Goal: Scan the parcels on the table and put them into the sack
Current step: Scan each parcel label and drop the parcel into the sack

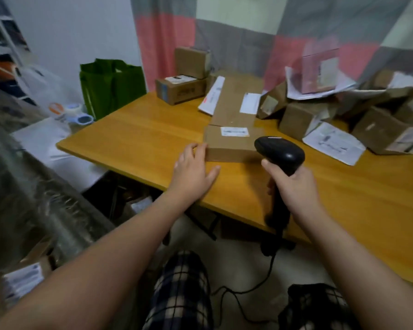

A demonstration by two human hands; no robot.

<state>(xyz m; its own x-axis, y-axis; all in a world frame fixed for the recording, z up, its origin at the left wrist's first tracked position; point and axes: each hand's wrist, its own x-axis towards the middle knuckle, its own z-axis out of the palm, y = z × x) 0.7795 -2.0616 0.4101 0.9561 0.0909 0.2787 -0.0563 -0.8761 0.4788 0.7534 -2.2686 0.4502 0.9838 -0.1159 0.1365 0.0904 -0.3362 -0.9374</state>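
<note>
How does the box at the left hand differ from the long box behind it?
The near box is shorter and lies crosswise; the long box runs away from the camera. The left hand touches the near box; no hand touches the long box. Both are flat brown cardboard with white labels.

Table (134, 129): directly before me.
Flat parcel (231, 144): on the table near its front edge; my left hand (193, 167) rests against its left end.
Long carton (234, 103): just behind the flat parcel.
Two stacked boxes (184, 77): far left corner, left of the long carton.
Scanner (281, 151): in my right hand (293, 186), just right of the flat parcel.
Mailer (334, 144): flat on the table, right of the scanner.
Heap of parcels (301, 115): behind the mailer.
Shopping bag (110, 86): off the table, beyond its left corner.
</note>
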